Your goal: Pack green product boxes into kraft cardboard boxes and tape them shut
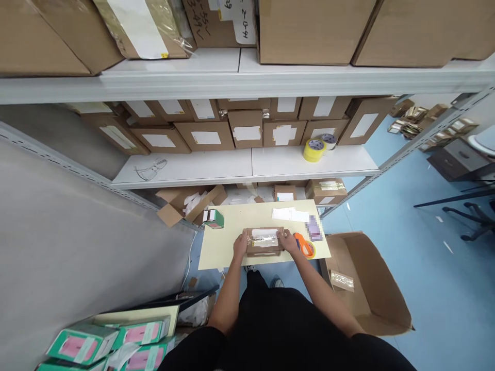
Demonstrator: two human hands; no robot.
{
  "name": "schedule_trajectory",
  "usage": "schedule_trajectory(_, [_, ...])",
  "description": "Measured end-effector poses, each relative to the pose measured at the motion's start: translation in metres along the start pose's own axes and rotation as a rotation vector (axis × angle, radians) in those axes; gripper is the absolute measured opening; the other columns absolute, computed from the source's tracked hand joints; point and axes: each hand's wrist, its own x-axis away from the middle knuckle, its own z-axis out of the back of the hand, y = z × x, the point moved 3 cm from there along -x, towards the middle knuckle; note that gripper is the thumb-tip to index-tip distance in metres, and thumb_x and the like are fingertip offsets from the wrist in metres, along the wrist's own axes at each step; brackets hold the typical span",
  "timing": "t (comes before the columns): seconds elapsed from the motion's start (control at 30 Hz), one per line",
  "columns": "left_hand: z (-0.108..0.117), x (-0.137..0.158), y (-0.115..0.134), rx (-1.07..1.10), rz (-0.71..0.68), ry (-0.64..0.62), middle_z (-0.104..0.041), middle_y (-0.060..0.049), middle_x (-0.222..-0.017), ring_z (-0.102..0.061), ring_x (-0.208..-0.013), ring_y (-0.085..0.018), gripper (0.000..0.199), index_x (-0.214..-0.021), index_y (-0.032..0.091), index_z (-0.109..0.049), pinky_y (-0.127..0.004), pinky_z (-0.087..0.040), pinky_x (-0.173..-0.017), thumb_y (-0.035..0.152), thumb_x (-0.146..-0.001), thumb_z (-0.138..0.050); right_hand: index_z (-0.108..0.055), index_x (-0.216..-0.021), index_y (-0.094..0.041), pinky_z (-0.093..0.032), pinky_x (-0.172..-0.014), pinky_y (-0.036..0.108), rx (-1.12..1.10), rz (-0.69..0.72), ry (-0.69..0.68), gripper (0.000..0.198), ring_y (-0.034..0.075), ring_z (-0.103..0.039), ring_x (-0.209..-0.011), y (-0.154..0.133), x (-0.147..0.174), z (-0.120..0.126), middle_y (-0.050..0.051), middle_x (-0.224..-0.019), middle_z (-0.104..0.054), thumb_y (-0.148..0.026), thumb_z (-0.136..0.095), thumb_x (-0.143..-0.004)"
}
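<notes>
A small brown cardboard box (265, 250) with clear tape and a white label on top is near the front edge of the pale yellow table (228, 250). My left hand (240, 244) grips its left end, and my right hand (288, 241) grips the right end. Just right of my right hand lies an orange tape dispenser (304, 245) with a yellow tape roll. White paper slips (290, 214) and a blurred purple item (314, 228) lie behind it. A small green box (213, 218) stands at the table's back left.
Beyond the table, a shelf (216, 164) carries labelled cartons, glasses (150, 169) and tape rolls (314, 149). A large open carton (379, 278) on the right floor holds a taped parcel (342, 281). Green-and-pink boxes (79, 345) sit lower left. An open carton (209, 202) is under the shelf.
</notes>
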Motion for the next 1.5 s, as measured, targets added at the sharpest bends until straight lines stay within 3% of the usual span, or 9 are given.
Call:
schedule_trajectory(0.23, [0.037, -0.005, 0.023, 0.148, -0.126, 0.150, -0.074, -0.011, -0.133, -0.071, -0.119, -0.027, 0.059, -0.140, 0.021, -0.064, -0.036, -0.058, -0.099, 0.063, -0.102, -0.047, -0.056, -0.130, -0.022, -0.055, -0.087, 0.029, -0.364, 0.103, 0.202, 0.050, 0.025, -0.073, -0.109, -0.006, 0.008, 0.016, 0.011, -0.123, -0.075, -0.058, -0.030, -0.106])
schedule_trajectory(0.47, [-0.011, -0.002, -0.020, 0.022, -0.019, -0.065, -0.073, -0.013, -0.135, -0.070, -0.124, -0.029, 0.058, -0.141, 0.020, -0.061, -0.036, -0.055, -0.101, 0.030, -0.086, -0.076, -0.045, -0.151, -0.022, -0.056, -0.093, 0.030, -0.171, 0.099, -0.015, 0.055, 0.024, -0.069, -0.124, 0.017, -0.013, -0.030, 0.010, -0.139, -0.070, -0.026, -0.052, -0.097])
schedule_trajectory(0.6, [-0.027, 0.006, -0.033, 0.030, -0.003, -0.056, -0.069, -0.015, -0.142, -0.064, -0.133, -0.032, 0.060, -0.142, 0.018, -0.059, -0.039, -0.053, -0.106, 0.022, -0.084, -0.074, -0.059, -0.137, -0.016, -0.056, -0.094, 0.034, -0.145, 0.040, -0.072, 0.044, 0.028, -0.072, -0.117, 0.028, -0.015, -0.040, 0.014, -0.126, -0.075, -0.025, -0.053, -0.094])
schedule_trajectory(0.7, [-0.024, 0.008, -0.029, 0.075, -0.054, -0.038, -0.067, -0.013, -0.144, -0.066, -0.129, -0.027, 0.062, -0.146, 0.020, -0.056, -0.038, -0.053, -0.108, 0.016, -0.085, -0.069, -0.047, -0.149, -0.019, -0.056, -0.096, 0.032, -0.241, 0.079, -0.049, 0.055, 0.024, -0.071, -0.120, 0.029, -0.013, -0.038, 0.014, -0.135, -0.072, -0.028, -0.052, -0.095])
schedule_trajectory(0.93, [-0.005, 0.011, -0.018, 0.215, -0.388, 0.109, -0.054, -0.012, -0.153, -0.051, -0.145, -0.031, 0.093, -0.156, 0.025, -0.042, -0.045, -0.047, -0.118, 0.018, -0.072, -0.080, -0.050, -0.146, -0.025, -0.052, -0.109, 0.044, -0.742, 0.273, 0.121, 0.071, 0.029, -0.055, -0.143, 0.044, -0.010, -0.034, 0.013, -0.151, -0.061, -0.031, -0.065, -0.078])
schedule_trajectory(1.13, [-0.004, 0.019, -0.023, 0.076, -0.379, 0.106, -0.057, -0.015, -0.149, -0.056, -0.140, -0.033, 0.084, -0.153, 0.022, -0.045, -0.053, -0.050, -0.115, 0.015, -0.076, -0.077, -0.055, -0.143, -0.022, -0.058, -0.100, 0.047, -0.784, 0.162, 0.101, 0.072, 0.030, -0.069, -0.123, 0.068, -0.013, -0.048, 0.014, -0.134, -0.071, -0.030, -0.067, -0.073])
schedule_trajectory(1.23, [0.001, 0.030, -0.011, -0.101, -0.537, 0.252, -0.051, -0.015, -0.156, -0.044, -0.150, -0.032, 0.066, -0.153, 0.020, -0.047, -0.053, -0.042, -0.123, 0.015, -0.089, -0.063, -0.051, -0.148, -0.017, -0.060, -0.097, 0.047, -0.695, 0.119, 0.303, 0.072, 0.030, -0.071, -0.117, 0.068, -0.010, -0.038, 0.018, -0.137, -0.068, -0.028, -0.062, -0.077])
schedule_trajectory(1.33, [-0.010, 0.035, 0.012, -0.285, -0.702, 0.147, -0.061, -0.011, -0.147, -0.053, -0.141, -0.026, 0.051, -0.145, 0.023, -0.058, -0.046, -0.045, -0.121, 0.011, -0.096, -0.048, -0.057, -0.143, -0.018, -0.056, -0.104, 0.048, -0.588, 0.336, 0.434, 0.057, 0.030, -0.065, -0.126, 0.048, -0.005, -0.023, 0.017, -0.143, -0.065, -0.031, -0.055, -0.088])
schedule_trajectory(1.5, [-0.042, 0.027, 0.042, -0.567, -0.756, -0.079, -0.064, -0.015, -0.144, -0.051, -0.142, -0.032, 0.050, -0.140, 0.016, -0.063, -0.051, -0.041, -0.120, 0.008, -0.095, -0.045, -0.063, -0.141, -0.020, -0.038, -0.124, 0.053, -0.344, 0.617, 0.192, 0.048, 0.030, -0.050, -0.146, 0.013, -0.014, -0.024, 0.014, -0.150, -0.061, -0.033, -0.051, -0.096])
